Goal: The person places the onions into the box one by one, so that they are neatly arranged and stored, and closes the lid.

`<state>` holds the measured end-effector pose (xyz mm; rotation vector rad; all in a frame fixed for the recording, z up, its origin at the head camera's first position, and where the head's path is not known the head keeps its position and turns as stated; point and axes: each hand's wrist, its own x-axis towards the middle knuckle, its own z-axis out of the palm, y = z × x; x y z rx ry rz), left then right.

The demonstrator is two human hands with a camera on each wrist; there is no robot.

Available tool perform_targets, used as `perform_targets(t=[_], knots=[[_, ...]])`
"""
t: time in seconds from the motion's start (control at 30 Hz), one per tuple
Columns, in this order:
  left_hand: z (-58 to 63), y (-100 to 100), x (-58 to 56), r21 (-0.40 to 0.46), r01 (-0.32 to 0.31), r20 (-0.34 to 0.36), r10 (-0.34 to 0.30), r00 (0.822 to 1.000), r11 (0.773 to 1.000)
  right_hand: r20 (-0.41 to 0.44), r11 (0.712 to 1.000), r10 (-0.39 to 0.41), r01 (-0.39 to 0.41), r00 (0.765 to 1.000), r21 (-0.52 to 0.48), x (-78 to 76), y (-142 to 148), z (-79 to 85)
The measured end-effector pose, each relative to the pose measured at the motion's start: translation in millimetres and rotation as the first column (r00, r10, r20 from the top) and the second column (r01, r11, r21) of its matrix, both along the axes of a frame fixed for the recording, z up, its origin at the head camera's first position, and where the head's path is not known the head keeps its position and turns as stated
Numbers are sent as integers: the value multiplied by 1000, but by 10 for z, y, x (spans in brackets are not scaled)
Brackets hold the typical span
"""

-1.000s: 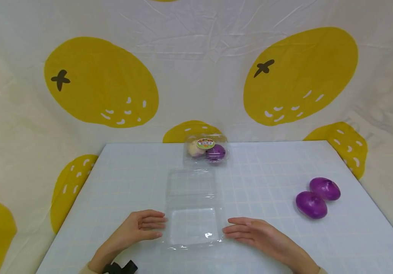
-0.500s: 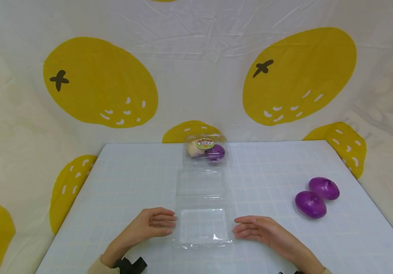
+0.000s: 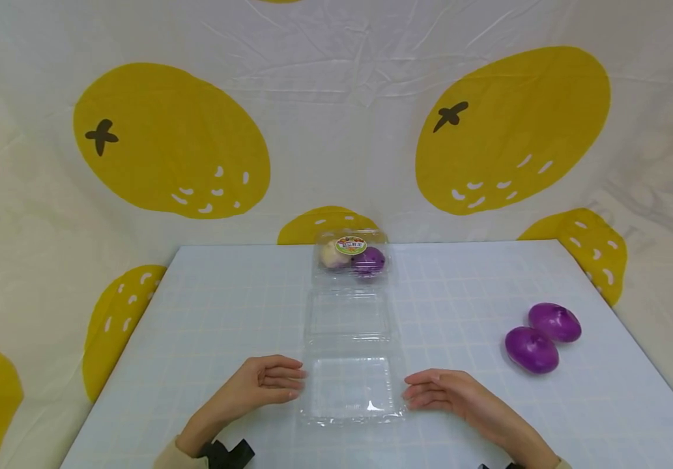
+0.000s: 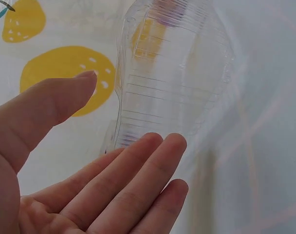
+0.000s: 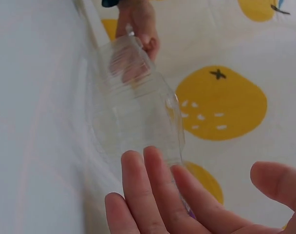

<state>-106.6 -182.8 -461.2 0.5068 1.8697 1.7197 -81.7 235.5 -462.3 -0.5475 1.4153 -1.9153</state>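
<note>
An opened clear plastic clamshell box (image 3: pixel 350 387) lies on the table, its lid (image 3: pixel 350 315) folded back toward the far side. My left hand (image 3: pixel 270 383) is at the box's left side, fingers extended and fingertips right at the wall. Across from it, my right hand (image 3: pixel 444 393) has its straight fingers at the right wall. In the left wrist view the fingers (image 4: pixel 133 195) lie flat beside the ribbed plastic, thumb held apart. The right wrist view has the fingers (image 5: pixel 138 190) stretched out alongside the box (image 5: pixel 133 117). Neither hand grips anything.
Behind the lid stands a closed clear box (image 3: pixel 352 268) with a label, holding a whitish and a purple round item. Two purple onions (image 3: pixel 532 350) lie close together on the right of the table (image 3: pixel 225 293). A fruit-print cloth (image 3: pixel 336 130) hangs behind.
Both hands and the open box have shifted to the right, mostly in the first half second. The box now lines up with the closed one behind it. The onions have stayed put.
</note>
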Motion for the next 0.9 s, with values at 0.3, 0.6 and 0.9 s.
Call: perform_targets(t=[0.3,0.6,0.9], knots=[[23,-16,19,-29,-28,-39,27,999,999,-110,953,-139,163,984,254,-14,-6,44],[-1,26,15,-122,-39,-114,25,993,992,-257,893,-209,292,944,343,-10,-129,-13],[-18,113,50,-155,-2,-206,-31,978,988,-390,880,-67,238,918,411,5,-232,-38]])
